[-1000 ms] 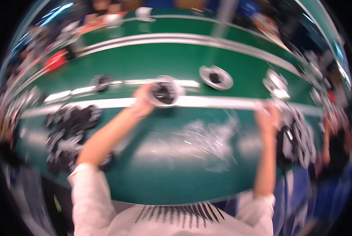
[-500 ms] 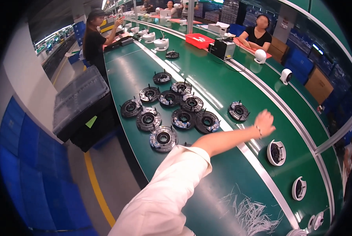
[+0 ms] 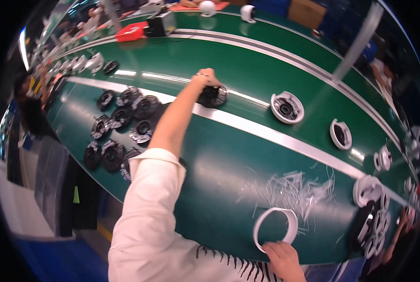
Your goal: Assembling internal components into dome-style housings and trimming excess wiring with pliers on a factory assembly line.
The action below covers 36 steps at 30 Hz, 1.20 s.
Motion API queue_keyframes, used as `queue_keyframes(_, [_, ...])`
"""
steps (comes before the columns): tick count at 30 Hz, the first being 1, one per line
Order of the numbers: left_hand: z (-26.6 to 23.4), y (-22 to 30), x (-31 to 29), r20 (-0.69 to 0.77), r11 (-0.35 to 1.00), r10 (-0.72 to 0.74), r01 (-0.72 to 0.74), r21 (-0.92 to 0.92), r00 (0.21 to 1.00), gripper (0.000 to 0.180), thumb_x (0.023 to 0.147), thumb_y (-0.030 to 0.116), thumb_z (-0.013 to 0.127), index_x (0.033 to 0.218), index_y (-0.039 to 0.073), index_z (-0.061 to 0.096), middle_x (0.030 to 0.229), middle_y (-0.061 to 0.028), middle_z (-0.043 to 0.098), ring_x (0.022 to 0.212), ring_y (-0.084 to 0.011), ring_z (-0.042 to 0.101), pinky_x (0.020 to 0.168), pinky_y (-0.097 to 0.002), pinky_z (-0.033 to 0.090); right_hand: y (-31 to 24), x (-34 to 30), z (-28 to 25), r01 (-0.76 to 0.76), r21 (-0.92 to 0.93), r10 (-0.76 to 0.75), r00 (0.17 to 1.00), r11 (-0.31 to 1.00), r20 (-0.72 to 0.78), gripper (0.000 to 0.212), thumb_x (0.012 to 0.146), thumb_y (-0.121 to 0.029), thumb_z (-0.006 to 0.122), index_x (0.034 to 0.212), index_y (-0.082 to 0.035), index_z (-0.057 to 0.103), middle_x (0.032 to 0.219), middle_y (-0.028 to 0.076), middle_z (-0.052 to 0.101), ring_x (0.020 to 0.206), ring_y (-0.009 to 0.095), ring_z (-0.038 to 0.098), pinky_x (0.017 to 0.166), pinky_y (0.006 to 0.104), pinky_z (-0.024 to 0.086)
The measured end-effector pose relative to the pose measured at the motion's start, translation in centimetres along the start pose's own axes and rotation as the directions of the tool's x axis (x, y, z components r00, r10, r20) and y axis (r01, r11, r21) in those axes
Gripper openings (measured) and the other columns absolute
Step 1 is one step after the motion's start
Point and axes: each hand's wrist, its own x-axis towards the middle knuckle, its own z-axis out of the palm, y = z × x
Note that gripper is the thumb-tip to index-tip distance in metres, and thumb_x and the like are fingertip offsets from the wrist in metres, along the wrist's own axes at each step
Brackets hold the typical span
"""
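My left arm reaches far across the green bench, and my left hand (image 3: 209, 77) is closed on the far edge of a black round base (image 3: 213, 97). Its fingertips are partly hidden there. The base sits by the pale strip. Near the front edge, my right hand (image 3: 282, 260) grips the lower rim of a white plastic ring (image 3: 292, 226), which is tilted up. Behind that ring lies a loose heap of thin white strips (image 3: 292, 190). To the left of my left arm, several more black round bases (image 3: 112, 155) with small circuit boards lie in a cluster.
White housings with black insides (image 3: 287, 108) stand along the green belt at the right. More white rings (image 3: 376, 232) are grouped at the far right edge. A red tray (image 3: 132, 32) and a black box (image 3: 161, 24) stand at the back. Other people work along the line.
The view has turned to the right. My left hand, previously past the lone black base with fingers free, is now on it. My right hand and the white ring have come into view.
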Motion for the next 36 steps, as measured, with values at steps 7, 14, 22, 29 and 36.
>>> queue_keyframes(7, [1.3,-0.8,-2.2,0.148,0.914,0.216,-0.146,-0.377,0.965,0.043,0.065,0.030,0.071,0.096,0.002,0.061,0.086,-0.0082,0.062,0.074,-0.0166,0.059,0.067,-0.0283,0.047,-0.1,-0.7,3.2,-0.013,-0.061,0.012,1.000,0.998,-0.013,0.040,0.060,-0.019,0.068,0.094,-0.002,0.055,0.112,0.015,0.046,0.101,0.032,0.045,0.081,0.0421,0.041])
queue_keyframes(14, [-0.5,4.5,-17.0,0.044,0.309,0.301,-0.054,-0.950,0.953,0.035,0.072,0.006,0.060,0.102,0.000,0.043,0.086,-0.0080,0.056,0.072,-0.0122,0.056,0.057,-0.0266,0.048,-0.9,2.2,3.4,-0.478,0.004,0.477,0.877,0.878,-0.064,0.104,0.045,-0.042,0.078,0.127,-0.002,0.026,0.132,0.026,0.016,0.120,0.045,0.018,0.091,0.0606,0.020])
queue_keyframes(22, [4.1,6.2,-31.5,0.270,-0.481,0.561,0.574,-0.663,0.782,0.028,0.082,0.013,0.046,0.106,-0.001,0.050,0.098,-0.0115,0.058,0.083,-0.0195,0.058,0.078,-0.0357,0.048,0.0,2.2,3.4,-0.245,0.492,0.474,0.774,0.836,-0.420,0.112,0.047,-0.028,0.080,0.131,0.001,0.012,0.130,0.022,0.024,0.118,0.035,0.029,0.096,0.0420,0.027])
queue_keyframes(29, [7.3,9.7,-38.0,-0.112,-0.515,0.295,0.060,-0.855,0.949,0.043,0.085,0.005,0.044,0.125,0.002,0.029,0.120,-0.0110,0.043,0.111,-0.0205,0.042,0.094,-0.0358,0.035,-0.6,2.5,4.7,0.328,0.930,0.700,0.626,0.164,-0.344,0.120,0.053,-0.022,0.079,0.133,-0.008,-0.008,0.136,0.021,0.013,0.123,0.031,0.025,0.094,0.0414,0.032])
queue_keyframes(36, [10.0,10.1,-41.1,0.068,-0.283,0.684,0.350,-0.893,0.727,0.073,0.069,-0.008,0.053,0.132,0.007,0.018,0.131,-0.0061,0.029,0.122,-0.0180,0.028,0.101,-0.0337,0.021,-0.8,4.0,3.9,0.349,0.893,0.566,0.690,0.285,-0.451,0.123,0.051,-0.008,0.080,0.132,-0.008,-0.012,0.137,0.022,0.007,0.119,0.030,0.032,0.094,0.0398,0.035])
